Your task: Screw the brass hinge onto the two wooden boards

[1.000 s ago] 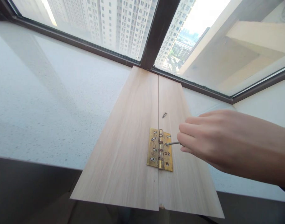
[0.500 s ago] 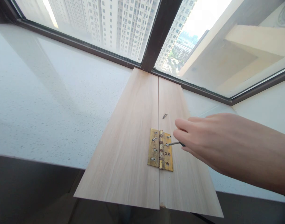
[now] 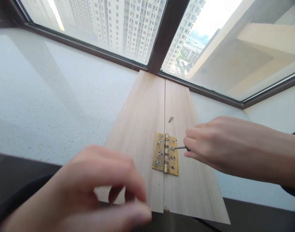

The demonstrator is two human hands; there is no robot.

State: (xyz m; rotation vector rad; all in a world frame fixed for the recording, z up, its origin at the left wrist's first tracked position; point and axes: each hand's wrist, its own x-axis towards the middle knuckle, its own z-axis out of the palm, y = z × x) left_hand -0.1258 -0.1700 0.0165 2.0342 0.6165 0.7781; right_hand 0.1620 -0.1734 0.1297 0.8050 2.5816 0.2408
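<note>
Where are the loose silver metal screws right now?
In the head view, the screws lie right of centre on the right-hand pale wooden board, just beyond the golden rectangular metal hinge.

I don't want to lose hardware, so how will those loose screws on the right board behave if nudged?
The loose screws would probably roll or swivel, lying on their sides on the smooth-looking right board. Their metallic look suggests stiffness; slim shanks may be fiddly to pinch.
</note>
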